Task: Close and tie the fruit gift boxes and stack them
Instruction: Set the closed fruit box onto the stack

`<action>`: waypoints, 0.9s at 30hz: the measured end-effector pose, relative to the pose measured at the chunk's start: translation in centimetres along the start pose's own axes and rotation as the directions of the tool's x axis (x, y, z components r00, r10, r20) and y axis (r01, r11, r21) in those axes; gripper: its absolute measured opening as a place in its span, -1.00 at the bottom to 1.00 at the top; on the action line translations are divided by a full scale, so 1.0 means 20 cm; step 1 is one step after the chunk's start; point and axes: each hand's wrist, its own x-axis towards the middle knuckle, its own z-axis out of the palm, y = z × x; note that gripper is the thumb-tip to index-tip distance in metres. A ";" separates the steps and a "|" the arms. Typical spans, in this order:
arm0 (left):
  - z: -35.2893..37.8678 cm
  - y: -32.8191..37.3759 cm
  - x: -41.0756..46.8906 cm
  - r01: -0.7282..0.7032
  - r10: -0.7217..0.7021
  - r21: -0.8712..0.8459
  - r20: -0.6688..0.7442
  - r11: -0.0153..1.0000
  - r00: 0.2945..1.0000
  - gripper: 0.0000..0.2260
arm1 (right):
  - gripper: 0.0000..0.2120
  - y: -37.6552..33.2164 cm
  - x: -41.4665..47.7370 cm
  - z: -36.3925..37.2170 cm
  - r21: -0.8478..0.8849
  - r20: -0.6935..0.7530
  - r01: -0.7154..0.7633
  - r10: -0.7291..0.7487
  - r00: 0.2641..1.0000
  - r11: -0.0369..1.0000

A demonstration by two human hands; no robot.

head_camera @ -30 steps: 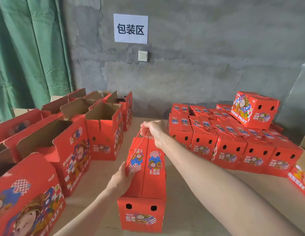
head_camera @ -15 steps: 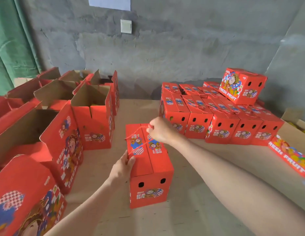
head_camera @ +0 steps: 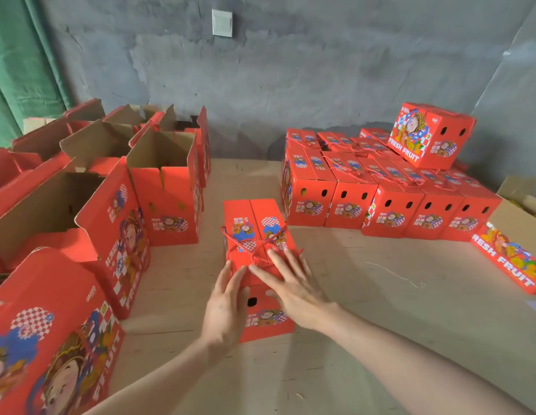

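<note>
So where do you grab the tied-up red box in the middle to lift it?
Probably by its two long side walls, one hand from each side. The gift box stands upright and narrow, and its red rope lies flat on the closed lid. The left hand rests at its left edge.

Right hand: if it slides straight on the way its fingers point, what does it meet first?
Probably the red cord lying looped on the closed box, just ahead of the right hand; past it, likely the open box, though depth is unclear.
</note>
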 end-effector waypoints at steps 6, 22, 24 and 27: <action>-0.07 -0.03 0.26 0.046 -0.053 0.097 0.077 0.994 0.996 -0.64 | -0.36 -0.01 0.18 0.01 0.059 -0.024 -0.143 0.145 0.989 0.988; 0.08 -0.05 1.23 0.100 -0.201 0.508 0.148 0.856 0.968 -0.80 | -0.33 0.20 0.95 0.06 -0.200 0.146 -0.261 0.292 0.945 0.944; 0.13 -0.08 1.36 0.107 -0.206 0.488 0.154 0.866 0.966 -0.76 | -0.39 0.25 1.07 0.06 -0.204 0.152 -0.281 0.314 0.937 0.938; 0.19 -0.17 1.59 0.085 -0.200 0.529 0.165 0.844 0.966 -0.69 | -0.28 0.41 1.30 0.05 -0.321 0.174 -0.233 0.299 0.938 0.918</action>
